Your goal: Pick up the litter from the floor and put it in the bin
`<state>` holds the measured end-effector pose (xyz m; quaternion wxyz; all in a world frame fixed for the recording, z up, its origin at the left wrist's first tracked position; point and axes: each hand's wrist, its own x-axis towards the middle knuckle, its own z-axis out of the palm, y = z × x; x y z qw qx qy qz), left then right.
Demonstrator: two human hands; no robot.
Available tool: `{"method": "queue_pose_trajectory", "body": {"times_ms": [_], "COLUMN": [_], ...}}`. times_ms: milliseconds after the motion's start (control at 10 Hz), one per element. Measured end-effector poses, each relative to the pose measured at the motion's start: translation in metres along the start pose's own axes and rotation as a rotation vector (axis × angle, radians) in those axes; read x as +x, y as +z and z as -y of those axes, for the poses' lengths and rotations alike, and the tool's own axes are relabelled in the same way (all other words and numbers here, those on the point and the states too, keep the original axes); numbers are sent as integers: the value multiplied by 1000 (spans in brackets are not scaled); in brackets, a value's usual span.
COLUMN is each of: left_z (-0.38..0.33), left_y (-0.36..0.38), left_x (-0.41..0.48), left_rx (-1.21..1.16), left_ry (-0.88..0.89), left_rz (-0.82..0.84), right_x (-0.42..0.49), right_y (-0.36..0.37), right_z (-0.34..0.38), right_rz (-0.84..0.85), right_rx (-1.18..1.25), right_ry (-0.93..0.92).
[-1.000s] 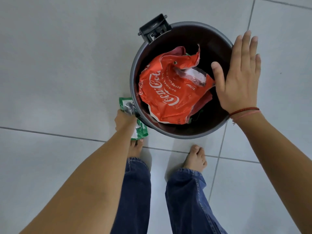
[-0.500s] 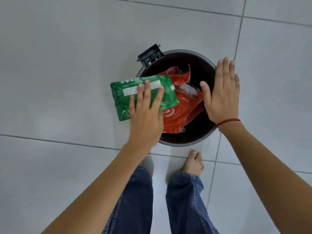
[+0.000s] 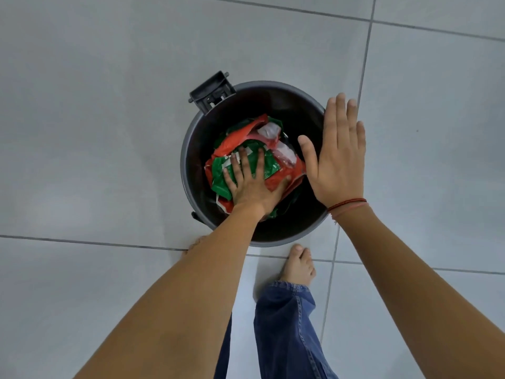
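Litter fills the middle of a dark round bin (image 3: 191,149) that stands on a pale tiled floor (image 3: 95,132). On top of the pile lies a green packet (image 3: 269,164), crumpled over a red wrapper (image 3: 284,181); some clear plastic (image 3: 285,154) shows beside them toward the bin's far right side. The left hand (image 3: 252,184) reaches down inside the bin, palm flat on the green packet, fingers spread apart and pressing on it rather than gripping it. The right hand (image 3: 337,157) is open, fingers straight and held side by side, thumb out; it sits over the bin's right rim, palm down. Whether it touches the rim cannot be told. A red string bracelet (image 3: 347,203) circles the right wrist. A black hinge bracket (image 3: 211,91) sticks out from the bin's far left edge. Near the bin's near edge a bare foot (image 3: 299,265) stands on the tiles, with a blue jeans leg (image 3: 284,324) above it. Toes of the other foot peep out behind the left forearm. Dark grout lines cross the floor just beside the bin's near edge and past its right side.
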<state>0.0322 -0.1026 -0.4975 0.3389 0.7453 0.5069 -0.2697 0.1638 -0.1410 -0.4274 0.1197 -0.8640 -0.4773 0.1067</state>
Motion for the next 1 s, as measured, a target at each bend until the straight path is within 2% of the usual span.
{"method": "queue_pose_trajectory", "body": {"times_ms": [100, 300, 400, 500, 700, 1000], "left_z": [-3, -20, -24, -21, -22, -72], "left_y": [-8, -50, -79, -113, -204, -399], "left_x": [-6, -46, -79, -108, -165, -292], "left_rx": [24, -141, -172, -71, 137, 192], "left_ry": [-3, 20, 121, 235, 237, 327], "left_rz": [21, -26, -64, -135, -388, -757], "right_x": [0, -5, -8, -11, -8, 15], "right_y": [-1, -19, -46, -84, -182, -382], "right_z": [1, 8, 20, 38, 77, 160], "right_rz": [18, 146, 175, 143, 85, -72], "right_rx": [-17, -28, -55, -44, -115, -210], "right_ry": [6, 61, 94, 95, 43, -99]}}
